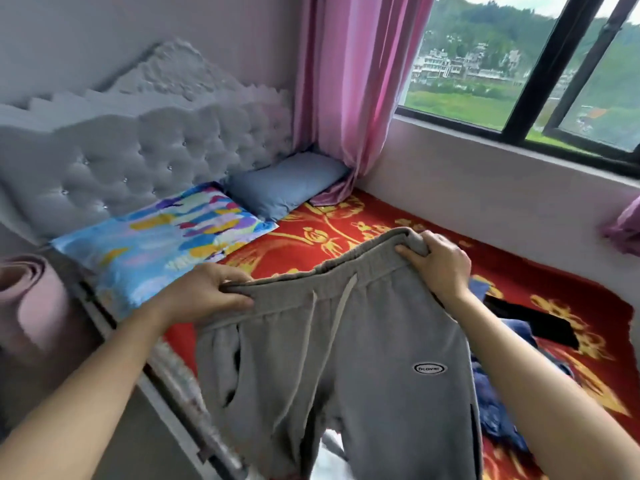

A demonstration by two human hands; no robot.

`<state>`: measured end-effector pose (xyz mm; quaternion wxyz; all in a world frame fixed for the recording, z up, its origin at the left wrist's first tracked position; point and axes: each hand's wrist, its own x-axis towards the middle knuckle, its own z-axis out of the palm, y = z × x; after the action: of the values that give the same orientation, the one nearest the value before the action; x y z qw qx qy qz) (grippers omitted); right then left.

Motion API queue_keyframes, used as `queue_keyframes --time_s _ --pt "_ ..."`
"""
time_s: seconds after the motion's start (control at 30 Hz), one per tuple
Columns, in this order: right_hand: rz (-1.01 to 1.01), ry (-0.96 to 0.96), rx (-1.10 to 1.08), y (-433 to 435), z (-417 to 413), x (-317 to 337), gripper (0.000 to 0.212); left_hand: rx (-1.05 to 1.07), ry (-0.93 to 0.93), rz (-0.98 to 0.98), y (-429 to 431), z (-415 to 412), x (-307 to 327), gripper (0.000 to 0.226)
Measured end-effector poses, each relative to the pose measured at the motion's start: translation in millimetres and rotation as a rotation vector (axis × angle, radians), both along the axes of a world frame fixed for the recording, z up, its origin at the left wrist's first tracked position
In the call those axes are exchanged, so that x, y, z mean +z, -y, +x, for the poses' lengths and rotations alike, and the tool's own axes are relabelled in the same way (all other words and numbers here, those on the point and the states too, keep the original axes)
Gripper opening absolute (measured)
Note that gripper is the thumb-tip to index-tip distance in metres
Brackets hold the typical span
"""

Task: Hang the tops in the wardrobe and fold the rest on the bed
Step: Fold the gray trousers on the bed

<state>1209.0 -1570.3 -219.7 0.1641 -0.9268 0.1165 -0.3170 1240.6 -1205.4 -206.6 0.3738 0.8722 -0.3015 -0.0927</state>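
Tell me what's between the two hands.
Head view: the waistband of the grey sweatpants stretches from the left hand to the right hand, its drawstring hanging near the middle.

Home bedroom: bed [363, 216], tufted headboard [156, 157], pillows [284, 183], curtain [349, 81].

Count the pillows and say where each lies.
2. The multicoloured pillow lies by the headboard; the blue pillow beside it, against the pink curtain. The grey trousers may hide more.
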Motion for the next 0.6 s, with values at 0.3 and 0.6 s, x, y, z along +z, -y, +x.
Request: queue_keyframes --time_s 0.3,0.6 --pt "0.049 -0.266 -0.032 -115.6 176.6 -72.8 0.046 0.191 -0.154 -0.009 -97.7 158.2 -117.5 0.043" --pt "0.182 -0.301 0.023 -314.2 524.6 -14.9 0.052 0.566 -0.088 -0.277 -250.5 429.8 -105.4 0.012"
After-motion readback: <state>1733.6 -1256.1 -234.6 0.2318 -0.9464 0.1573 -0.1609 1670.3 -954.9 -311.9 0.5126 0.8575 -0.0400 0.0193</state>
